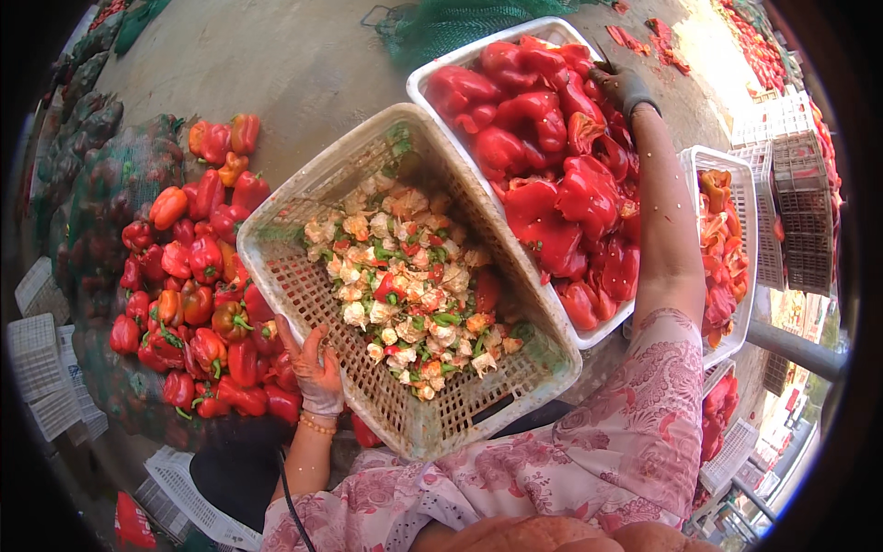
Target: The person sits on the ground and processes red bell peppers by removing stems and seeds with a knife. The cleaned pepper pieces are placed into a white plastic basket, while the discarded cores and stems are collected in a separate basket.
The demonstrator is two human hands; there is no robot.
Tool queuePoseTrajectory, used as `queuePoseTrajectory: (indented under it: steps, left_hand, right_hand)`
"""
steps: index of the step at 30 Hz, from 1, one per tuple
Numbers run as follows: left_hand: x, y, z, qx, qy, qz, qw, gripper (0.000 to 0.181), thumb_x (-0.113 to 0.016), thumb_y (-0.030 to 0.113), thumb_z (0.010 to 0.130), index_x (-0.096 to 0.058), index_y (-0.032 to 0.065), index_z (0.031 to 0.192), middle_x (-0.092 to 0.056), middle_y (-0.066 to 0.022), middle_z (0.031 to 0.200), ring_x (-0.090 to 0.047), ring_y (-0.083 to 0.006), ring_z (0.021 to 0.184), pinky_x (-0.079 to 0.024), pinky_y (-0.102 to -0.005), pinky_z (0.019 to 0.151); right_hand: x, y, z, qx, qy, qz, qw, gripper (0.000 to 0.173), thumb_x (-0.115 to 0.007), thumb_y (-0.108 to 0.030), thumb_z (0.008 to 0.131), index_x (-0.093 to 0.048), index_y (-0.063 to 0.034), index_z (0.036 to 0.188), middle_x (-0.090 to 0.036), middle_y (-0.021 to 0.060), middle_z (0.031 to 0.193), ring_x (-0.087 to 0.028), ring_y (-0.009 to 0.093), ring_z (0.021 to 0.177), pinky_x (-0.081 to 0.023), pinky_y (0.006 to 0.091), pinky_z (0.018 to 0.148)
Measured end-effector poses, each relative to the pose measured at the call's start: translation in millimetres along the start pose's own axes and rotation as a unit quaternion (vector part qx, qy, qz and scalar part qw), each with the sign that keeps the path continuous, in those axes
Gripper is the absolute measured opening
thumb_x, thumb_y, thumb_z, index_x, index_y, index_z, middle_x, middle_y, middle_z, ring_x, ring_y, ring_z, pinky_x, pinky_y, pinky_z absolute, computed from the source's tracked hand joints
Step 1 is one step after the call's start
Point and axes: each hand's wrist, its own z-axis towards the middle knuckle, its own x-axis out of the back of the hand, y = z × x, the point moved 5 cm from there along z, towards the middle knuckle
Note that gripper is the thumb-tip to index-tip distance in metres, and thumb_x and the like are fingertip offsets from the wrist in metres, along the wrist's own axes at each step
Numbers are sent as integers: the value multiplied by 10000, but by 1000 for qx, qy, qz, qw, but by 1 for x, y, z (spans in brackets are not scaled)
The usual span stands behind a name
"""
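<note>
My left hand (317,372), in a stained pale glove, has its fingers apart beside the near-left rim of a dirty white plastic crate (455,424). Nothing shows in its grasp. Inside the tilted crate lie pepper cores (414,276) with seeds and green stems. Beyond it, a white crate (422,83) is heaped with cut, glossy red bell peppers (531,124). Stretched out to that crate's far right side is my right hand (624,90) in a dark glove. A thin dark tool (601,52), perhaps a knife, sticks out from its fingers; the fingertips are partly hidden.
Whole red bell peppers (207,310) lie piled at left beside filled green mesh sacks (110,228). Another crate (741,276) of cut peppers stands right, near stacked crates (800,200) and a metal pole (793,348). Green netting (455,27) lies on the concrete floor (276,62).
</note>
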Motion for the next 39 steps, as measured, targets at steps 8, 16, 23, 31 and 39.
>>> queuePoseTrajectory:
  steps: [8, 16, 23, 31, 39]
  left_hand:
    - [8, -9, 12, -53, -1, 25, 998, 448, -618, 14, 754, -613, 70, 1198, -210, -219, 1550, -355, -408, 1360, -373, -427, 1064]
    - [66, -106, 46, 140, 377, -208, 892, 218, -569, -32, 812, -643, 19, 1011, -635, -107, 988, -608, -200, 898, -497, -297, 802]
    - [87, -156, 80, 33, 88, 349, 932, 527, -708, 298, 761, -554, 109, 1228, -559, -126, 1228, -481, -286, 1200, -377, -502, 1022]
    - [-10, -174, 97, -39, -234, 494, 837, 685, -533, 181, 901, -238, 338, 1498, -361, -103, 1448, -424, -429, 1236, -430, -630, 837]
    - [6, -184, 120, -124, -281, 395, 866, 258, -611, 160, 828, -592, 124, 1082, -682, -154, 971, -687, -326, 847, -531, -461, 649]
  right_hand:
    - [8, 110, 50, -47, 82, -201, 975, 668, -571, -559, 881, -484, -145, 1398, -584, 213, 1281, -566, 360, 1189, -445, 424, 965]
    - [19, -136, -182, 72, 45, 200, 976, 376, -538, -183, 951, -567, -29, 1293, -614, 12, 1241, -528, 87, 716, -426, 215, 654]
    - [-50, -221, -371, -63, -207, 294, 931, 403, -552, -118, 856, -585, 16, 1235, -619, 23, 838, -414, 41, 547, -305, 191, 500]
    - [-85, -267, -435, -104, -309, 276, 904, 406, -573, -136, 836, -593, 46, 1198, -537, -12, 637, -395, 49, 491, -292, 204, 466]
    - [-90, -279, -446, -106, -322, 260, 904, 428, -588, -158, 822, -587, 64, 1189, -479, -15, 589, -381, 59, 464, -259, 215, 446]
